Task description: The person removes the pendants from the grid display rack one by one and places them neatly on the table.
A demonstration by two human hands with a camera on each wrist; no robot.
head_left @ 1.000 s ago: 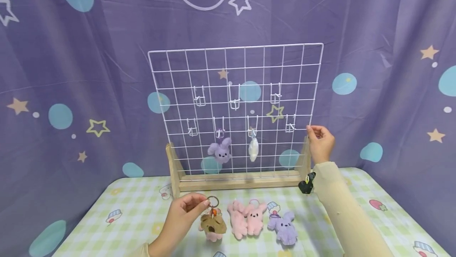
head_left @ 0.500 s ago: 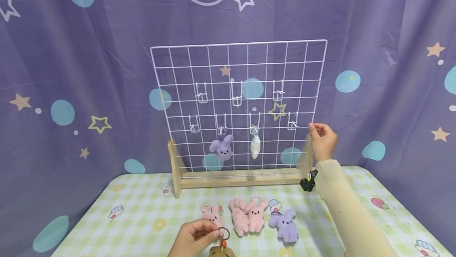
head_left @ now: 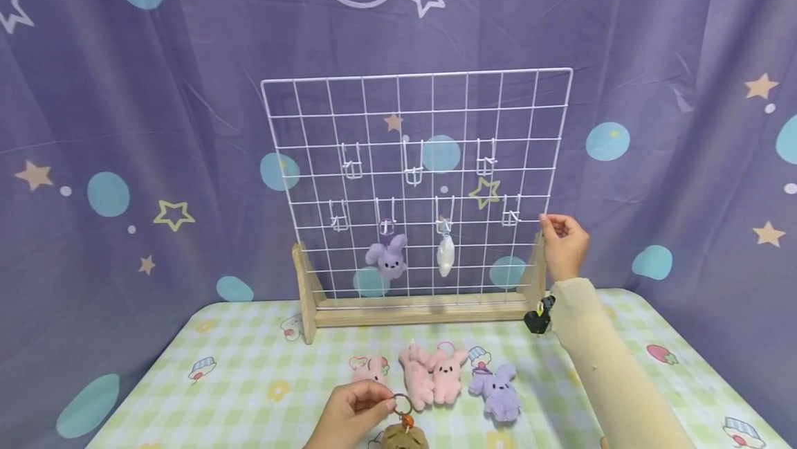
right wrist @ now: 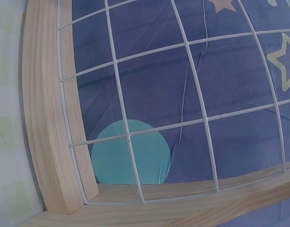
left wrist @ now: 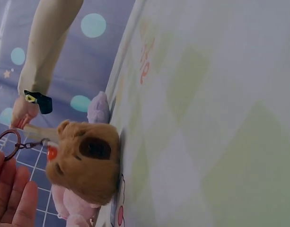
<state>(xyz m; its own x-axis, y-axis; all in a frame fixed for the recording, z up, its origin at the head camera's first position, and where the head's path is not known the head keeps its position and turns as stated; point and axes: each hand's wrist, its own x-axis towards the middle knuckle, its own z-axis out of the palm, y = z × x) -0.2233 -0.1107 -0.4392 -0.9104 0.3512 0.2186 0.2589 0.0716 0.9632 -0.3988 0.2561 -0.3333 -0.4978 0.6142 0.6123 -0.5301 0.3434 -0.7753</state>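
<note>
My left hand [head_left: 358, 413] pinches the metal ring of a brown plush keychain [left wrist: 88, 163] near the front of the table. The plush has a dark oval muzzle, closed-looking eyes and an orange bead at its top; in the head view its lower part is cut off. My right hand [head_left: 565, 247] holds the right edge of a white wire grid [head_left: 432, 74] between thumb and fingers. On the grid's lower hooks hang a purple bunny plush [head_left: 391, 263] and a narrow white plush [head_left: 445, 257]. Several bare hooks [head_left: 414, 176] are fixed around them.
A wooden stand [head_left: 423, 314] bears the grid at the back of the checked table [head_left: 243, 373]. Pink bunny plushes [head_left: 446, 378] and a purple one [head_left: 500, 395] lie in front. The left hand partly covers the leftmost pink plush [head_left: 372, 369]. A purple curtain [head_left: 187, 124] hangs behind.
My left hand has carried the brown plush keychain down and to the right, toward the front edge of the head view. My right hand has stayed at the grid's edge.
</note>
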